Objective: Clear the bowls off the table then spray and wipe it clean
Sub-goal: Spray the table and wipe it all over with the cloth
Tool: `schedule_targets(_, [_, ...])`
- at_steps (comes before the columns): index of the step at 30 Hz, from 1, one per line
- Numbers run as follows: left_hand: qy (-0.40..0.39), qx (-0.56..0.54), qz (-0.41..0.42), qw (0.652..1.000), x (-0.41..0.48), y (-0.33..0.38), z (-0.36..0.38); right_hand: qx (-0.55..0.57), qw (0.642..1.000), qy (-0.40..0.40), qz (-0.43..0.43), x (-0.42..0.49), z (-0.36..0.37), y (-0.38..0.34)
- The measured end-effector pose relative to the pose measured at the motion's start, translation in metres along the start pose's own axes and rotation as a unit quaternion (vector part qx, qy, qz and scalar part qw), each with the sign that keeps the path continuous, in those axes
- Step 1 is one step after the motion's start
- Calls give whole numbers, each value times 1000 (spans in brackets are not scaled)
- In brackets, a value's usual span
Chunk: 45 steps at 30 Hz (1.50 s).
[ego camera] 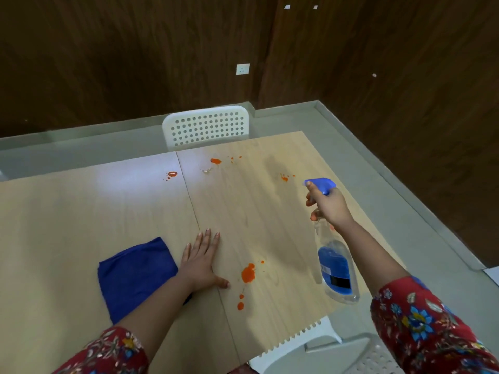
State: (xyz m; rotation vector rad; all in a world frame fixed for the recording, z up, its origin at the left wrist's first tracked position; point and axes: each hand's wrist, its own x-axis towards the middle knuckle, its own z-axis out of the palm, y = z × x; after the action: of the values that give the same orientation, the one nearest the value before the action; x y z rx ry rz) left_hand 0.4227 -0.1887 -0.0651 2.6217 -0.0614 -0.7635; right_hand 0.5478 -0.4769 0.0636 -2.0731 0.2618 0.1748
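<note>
A light wooden table (81, 211), made of two panels joined at a seam, is seen from above in a room with dark wood-panelled walls. No bowls are seen on it. A clear spray bottle (336, 268) with blue liquid and a blue head is held tilted above the table's right edge, with the nozzle aimed toward the far edge. It is gripped at the neck by the right hand (328, 205), fingers curled round it and the forefinger stretched to the trigger. The left hand (201, 261) is laid flat on the seam close to the near edge, fingers straight, with nothing held. Just left of it a folded blue cloth (135, 276) is lying, partly covered by the forearm. An orange spill (248, 273) is seen just right of the thumb.

That spill could be smeared by the thumb or sleeve if the hand is slid right. Spray aimed too high could be sent past the far stains onto a chair.

Counted: one bottle, one cloth, four groups of orange stains, and two chairs, a white perforated chair (206, 126) at the far edge and a second chair (351, 354) at the near-right corner.
</note>
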Motion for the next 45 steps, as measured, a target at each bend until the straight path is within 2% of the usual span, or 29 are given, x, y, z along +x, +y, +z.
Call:
schedule_targets(4, [12,0,-2,1000,-10,2,5,8,998,-59,-30,-35,14,-2])
schedule_targets(8, [26,-7,1,1000,-20,4,11,-35,989,-143,-22,-71,24,9])
schedule_targets(13, [57,-15,-4,998,-29,15,19,-47,986,-157,5,-108,32,38])
schedule_targets(16, [51,1,5,999,-36,20,26,-73,984,-161,16,-120,25,54])
schedule_targets(20, [36,40,11,998,-40,20,31,-65,996,-49,48,-123,8,75])
schedule_targets(22, [39,41,13,998,-40,17,30,-68,997,20,33,-120,-4,79])
schedule_targets(26, [38,45,15,998,-39,16,30,-99,985,139,29,-110,-30,88])
schedule_targets(31, [40,43,16,998,-38,11,32,-181,957,202,103,-97,-52,106])
schedule_targets(35, [42,42,22,998,-38,12,32,-237,950,160,122,-102,-59,108])
schedule_targets(38, [49,44,26,997,-42,14,34,-248,954,67,157,-117,-44,103])
schedule_targets(45, [49,73,58,994,-65,1,35,-155,968,-106,167,-157,9,89])
